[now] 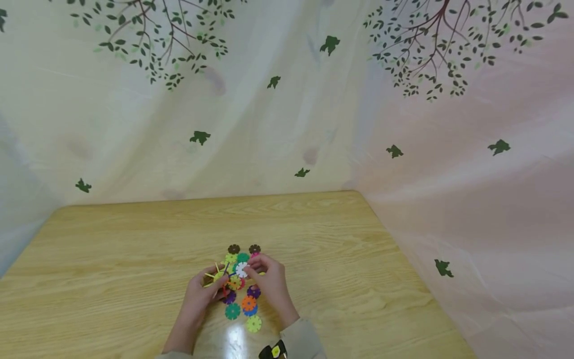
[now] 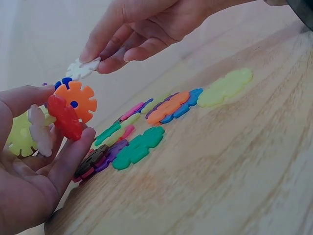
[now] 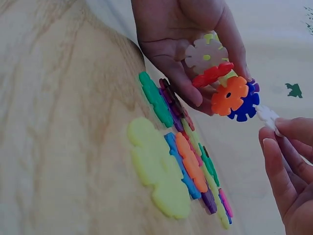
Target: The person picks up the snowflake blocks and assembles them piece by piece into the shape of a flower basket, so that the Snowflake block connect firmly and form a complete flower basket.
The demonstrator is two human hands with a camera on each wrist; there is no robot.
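My left hand [image 1: 200, 290] holds a cluster of interlocking notched plastic discs above the table. In the right wrist view its orange disc [image 3: 230, 98], blue disc [image 3: 246, 108], red disc [image 3: 213, 75] and a pale disc [image 3: 205, 55] show joined at angles, with yellow behind. Thumb and fingers of my right hand [image 1: 273, 284] pinch a white disc [image 3: 266, 118] at the edge of the blue one. Whether the white disc sits in a slot there, I cannot tell. My left fingers hide part of the cluster.
Loose discs lie flat on the wooden table [image 1: 112, 259] below my hands, among them a green one [image 1: 232, 311], an orange one [image 1: 248, 302], a yellow-green one [image 1: 253, 324] and dark brown ones [image 1: 233, 249]. A leaf-printed curtain [image 1: 269, 124] hangs behind the table and along its right side.
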